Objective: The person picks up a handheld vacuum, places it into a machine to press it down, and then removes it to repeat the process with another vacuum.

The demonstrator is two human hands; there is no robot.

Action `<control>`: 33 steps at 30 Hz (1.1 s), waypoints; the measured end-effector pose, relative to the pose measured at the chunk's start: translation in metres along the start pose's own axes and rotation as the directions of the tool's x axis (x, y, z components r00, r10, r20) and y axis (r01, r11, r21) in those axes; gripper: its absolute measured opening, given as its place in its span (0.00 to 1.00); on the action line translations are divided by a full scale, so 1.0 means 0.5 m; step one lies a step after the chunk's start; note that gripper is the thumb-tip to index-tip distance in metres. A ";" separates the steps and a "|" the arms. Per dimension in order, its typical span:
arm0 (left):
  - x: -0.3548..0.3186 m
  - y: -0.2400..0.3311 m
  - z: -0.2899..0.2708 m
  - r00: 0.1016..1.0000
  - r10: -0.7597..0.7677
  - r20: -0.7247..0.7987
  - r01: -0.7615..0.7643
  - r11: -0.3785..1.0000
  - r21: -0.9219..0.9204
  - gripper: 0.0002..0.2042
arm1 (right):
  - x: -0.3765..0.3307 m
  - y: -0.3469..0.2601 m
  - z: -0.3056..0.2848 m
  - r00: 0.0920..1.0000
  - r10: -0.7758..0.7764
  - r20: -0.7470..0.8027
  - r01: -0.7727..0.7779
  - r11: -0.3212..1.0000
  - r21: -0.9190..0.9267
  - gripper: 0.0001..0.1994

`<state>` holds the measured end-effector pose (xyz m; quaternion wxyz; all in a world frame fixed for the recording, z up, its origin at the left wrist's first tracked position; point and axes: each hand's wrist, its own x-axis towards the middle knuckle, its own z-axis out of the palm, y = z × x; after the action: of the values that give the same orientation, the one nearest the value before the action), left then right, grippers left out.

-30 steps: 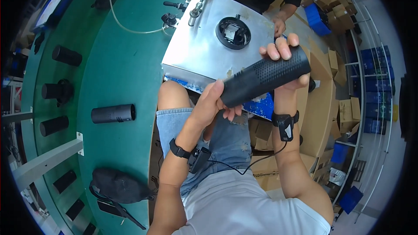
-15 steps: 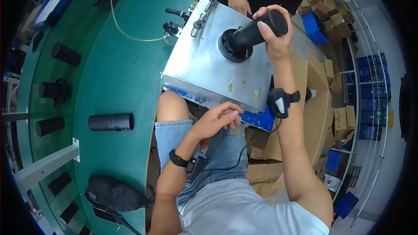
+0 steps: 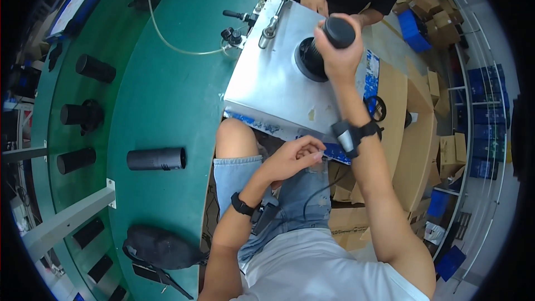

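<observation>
My right hand [image 3: 341,50] is wrapped around a black cylindrical housing [image 3: 338,32], gripping it near its upper end. The housing stands nearly upright over a round black socket [image 3: 306,62] on top of a silver metal box [image 3: 267,81]; my hand hides where the two meet. Near the box's front edge, above my lap, my left hand [image 3: 296,158] hangs with loosely bent fingers and the thumb apart, and no held thing shows in it. Beside the socket, a metal toggle clamp [image 3: 277,17] with clear hoses is fixed to the box's left edge.
Another black cylinder [image 3: 156,159] lies on the green table [image 3: 161,95]. More cylinders [image 3: 77,160] line the shelf at left. A black bag [image 3: 161,247] rests at the near left. Across the box, a co-worker's hand [image 3: 315,1] is close. Open cardboard boxes [image 3: 415,150] stand at right.
My right hand has swung the housing from a slant toward upright over the socket. The fingers of my left hand have curled a little more. The whole view has shifted slightly.
</observation>
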<state>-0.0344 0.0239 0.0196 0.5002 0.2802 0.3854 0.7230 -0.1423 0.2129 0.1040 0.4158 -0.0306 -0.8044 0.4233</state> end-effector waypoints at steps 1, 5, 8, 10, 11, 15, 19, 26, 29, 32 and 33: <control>0.000 0.000 -0.005 1.000 -0.026 -0.013 0.026 0.999 0.043 0.14 | -0.017 -0.017 0.005 0.996 0.027 -0.081 -0.014 0.987 0.160 0.19; -0.001 0.003 -0.009 0.997 -0.054 -0.048 0.058 0.995 0.077 0.14 | -0.027 0.003 -0.008 0.987 -0.043 -0.158 0.063 0.990 0.123 0.20; 0.001 0.003 -0.006 0.999 -0.048 -0.009 0.049 0.998 0.026 0.14 | -0.027 -0.001 -0.008 0.980 0.029 -0.197 -0.013 0.997 0.080 0.21; 0.000 0.001 -0.008 1.000 -0.025 -0.012 0.025 0.999 0.048 0.13 | -0.033 -0.025 0.019 0.960 0.021 -0.280 -0.032 0.999 -0.033 0.21; -0.003 -0.005 -0.010 0.998 -0.016 -0.057 0.018 1.000 0.023 0.13 | -0.035 -0.034 0.036 0.939 -0.041 -0.342 -0.021 0.984 -0.178 0.21; -0.001 -0.016 -0.017 0.992 -0.012 -0.129 0.009 1.000 -0.026 0.13 | -0.036 -0.020 0.034 0.940 0.005 -0.342 -0.054 0.989 -0.134 0.24; -0.014 0.007 -0.012 0.995 -0.040 -0.091 0.046 0.997 0.066 0.14 | 0.001 0.019 -0.037 0.998 0.032 0.058 -0.044 0.973 0.228 0.22; -0.041 0.090 -0.008 0.993 0.118 -0.018 -0.117 0.991 0.058 0.14 | -0.014 0.029 -0.022 0.992 -0.005 0.122 -0.032 0.955 0.294 0.20; -0.068 0.182 -0.057 0.940 0.291 -0.177 -0.249 0.942 0.226 0.11 | -0.015 0.018 -0.026 0.999 -0.031 0.044 0.021 0.976 0.216 0.20; -0.036 0.310 -0.153 0.845 0.468 -0.258 -0.346 0.847 0.403 0.09 | 0.001 0.028 -0.038 0.987 -0.063 0.148 0.019 0.959 0.283 0.21; -0.004 0.335 -0.181 0.826 0.483 -0.291 -0.298 0.813 0.500 0.09 | 0.006 0.041 -0.051 0.975 -0.072 0.210 -0.001 0.945 0.327 0.22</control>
<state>-0.1902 -0.0367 0.1103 0.1708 0.3029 0.5636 0.7493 -0.1326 0.2438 0.0990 0.3315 0.0996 -0.7650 0.5431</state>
